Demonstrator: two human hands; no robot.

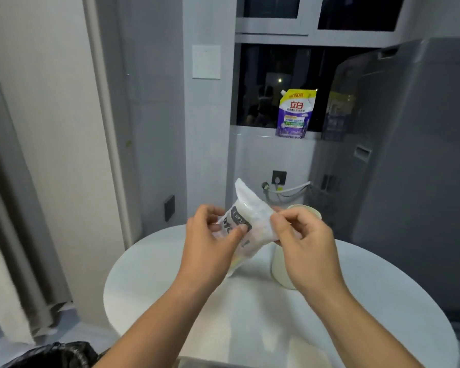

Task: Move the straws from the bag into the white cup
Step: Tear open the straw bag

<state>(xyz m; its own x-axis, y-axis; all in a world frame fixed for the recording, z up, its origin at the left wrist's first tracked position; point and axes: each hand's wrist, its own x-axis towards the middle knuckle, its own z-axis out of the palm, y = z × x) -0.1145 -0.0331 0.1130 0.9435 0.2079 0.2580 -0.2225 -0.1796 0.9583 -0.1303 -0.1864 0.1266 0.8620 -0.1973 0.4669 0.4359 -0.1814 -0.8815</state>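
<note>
A clear plastic bag of straws (252, 208) with a dark label is held upright above the round white table (154, 282), its lower end close to the tabletop. My left hand (210, 243) pinches its left side over the label. On the bag's right edge my right hand (303, 240) pinches with thumb and fingers. The white cup (279, 269) stands on the table just behind and under my right hand, which covers most of it; its rim (307, 209) shows above the hand. The straws inside the bag look pale and blurred.
A purple and yellow detergent pouch (295, 114) stands on the window sill behind. A grey appliance (409, 155) rises at the right. A curtain (14, 208) hangs at the left, and a black bag (53, 354) lies at the bottom left.
</note>
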